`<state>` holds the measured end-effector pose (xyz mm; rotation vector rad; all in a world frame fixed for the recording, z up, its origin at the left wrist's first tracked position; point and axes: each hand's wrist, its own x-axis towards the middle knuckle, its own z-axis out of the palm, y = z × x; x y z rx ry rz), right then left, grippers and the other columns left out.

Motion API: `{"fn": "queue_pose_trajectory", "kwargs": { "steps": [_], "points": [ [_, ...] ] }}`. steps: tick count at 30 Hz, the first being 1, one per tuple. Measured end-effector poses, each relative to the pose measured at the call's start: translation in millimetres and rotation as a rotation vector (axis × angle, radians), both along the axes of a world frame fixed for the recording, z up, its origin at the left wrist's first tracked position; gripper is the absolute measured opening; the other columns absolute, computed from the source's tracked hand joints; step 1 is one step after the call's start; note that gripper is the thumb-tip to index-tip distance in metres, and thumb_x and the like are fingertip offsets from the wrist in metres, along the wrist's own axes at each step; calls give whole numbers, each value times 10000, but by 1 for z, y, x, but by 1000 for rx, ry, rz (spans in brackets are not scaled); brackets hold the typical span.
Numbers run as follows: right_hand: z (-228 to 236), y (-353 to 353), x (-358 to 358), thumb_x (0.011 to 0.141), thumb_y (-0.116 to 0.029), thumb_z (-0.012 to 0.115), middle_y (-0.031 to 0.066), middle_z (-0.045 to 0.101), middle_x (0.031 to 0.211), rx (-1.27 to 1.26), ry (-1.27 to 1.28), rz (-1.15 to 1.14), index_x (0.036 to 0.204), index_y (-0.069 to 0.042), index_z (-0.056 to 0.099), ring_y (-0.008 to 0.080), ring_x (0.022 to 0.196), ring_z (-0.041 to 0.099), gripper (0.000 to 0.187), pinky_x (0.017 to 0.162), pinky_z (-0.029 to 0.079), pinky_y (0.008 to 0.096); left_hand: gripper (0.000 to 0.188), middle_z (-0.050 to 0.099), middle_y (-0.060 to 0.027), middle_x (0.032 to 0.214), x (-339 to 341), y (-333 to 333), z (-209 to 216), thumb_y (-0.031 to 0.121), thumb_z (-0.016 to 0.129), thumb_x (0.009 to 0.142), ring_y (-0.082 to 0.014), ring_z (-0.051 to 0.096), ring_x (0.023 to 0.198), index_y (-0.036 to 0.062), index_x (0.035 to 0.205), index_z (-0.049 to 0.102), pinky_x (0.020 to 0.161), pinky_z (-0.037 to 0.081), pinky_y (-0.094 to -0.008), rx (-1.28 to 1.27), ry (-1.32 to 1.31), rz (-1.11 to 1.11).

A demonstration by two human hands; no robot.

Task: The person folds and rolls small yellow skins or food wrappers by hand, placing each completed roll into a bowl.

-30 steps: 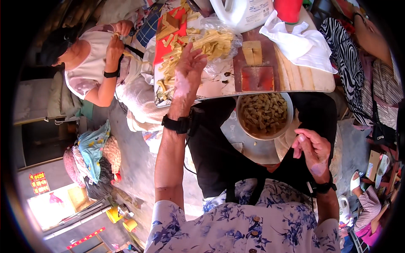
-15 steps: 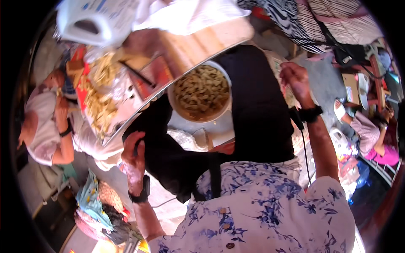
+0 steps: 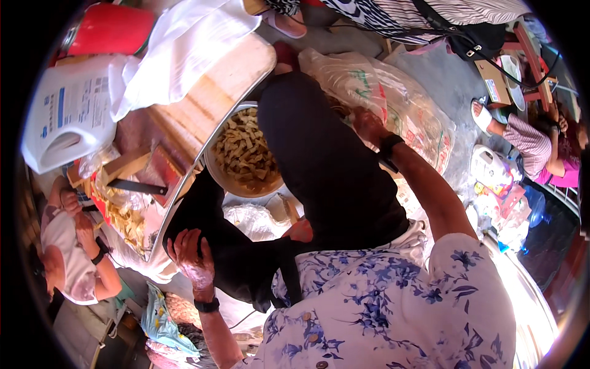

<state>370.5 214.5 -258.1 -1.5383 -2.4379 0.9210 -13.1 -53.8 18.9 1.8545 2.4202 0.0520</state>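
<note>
Against the black trouser leg by the table's edge rests my left hand (image 3: 192, 255), its fingers spread and holding nothing. My right hand (image 3: 370, 126) reaches past the other knee to a large clear plastic bag (image 3: 409, 101) on the floor. Its fingertips point at the bag's near side, where something brown shows beside the leg; whether they grip anything is hidden. Between my legs stands a white tub (image 3: 215, 175) holding many short, pale-brown cut pieces (image 3: 244, 147). The table and my right leg cover parts of its rim.
At the left, a table bears a wooden board (image 3: 230, 80), white cloth (image 3: 184, 55), white jug (image 3: 67, 117), red container (image 3: 114, 29), dark knife-like bar (image 3: 138, 186) and yellowish strips (image 3: 126, 221). Another person (image 3: 80, 252) sits beyond; one more (image 3: 538, 144) is far right.
My right hand has moved forward and inward to the plastic bag, which shows fully now. The view has shifted to the right. My left hand stays by my leg.
</note>
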Motion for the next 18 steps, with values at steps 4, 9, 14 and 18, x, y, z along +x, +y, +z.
{"fn": "queue_pose_trajectory", "kwargs": {
  "steps": [4, 9, 14, 18],
  "points": [
    [-20, 7, 19, 724, -101, 500, 156, 569, 800, 121, -104, 104, 837, -41, 525, 333, 789, 571, 130, 661, 463, 441, 149, 652, -49, 925, -2, 4, -3, 103, 593, 783, -239, 555, 993, 60, 912, 653, 1021, 253, -434, 18, -5, -2],
    [-19, 5, -16, 784, -39, 500, 169, 598, 922, -126, 127, 99, 889, -19, 560, 334, 825, 564, 123, 687, 466, 376, 138, 648, -41, 905, 0, 13, -3, 96, 597, 758, -223, 556, 980, 58, 878, 652, 1021, 257, -418, -2, -4, -13],
    [-96, 9, -21, 855, -136, 520, 91, 609, 969, -1021, 999, -386, 851, -27, 547, 241, 871, 575, 112, 715, 458, 343, 137, 648, -47, 900, 4, 26, -6, 101, 593, 760, -230, 560, 969, 61, 877, 653, 1015, 263, -422, -21, -27, -35],
    [-113, 6, -75, 842, -184, 514, 97, 592, 844, -270, 303, 107, 880, -50, 574, 254, 783, 583, 151, 668, 466, 359, 137, 644, -57, 904, 0, 12, 10, 114, 584, 784, -240, 558, 971, 59, 892, 649, 1007, 270, -428, -80, 49, 5]
  ]
}}
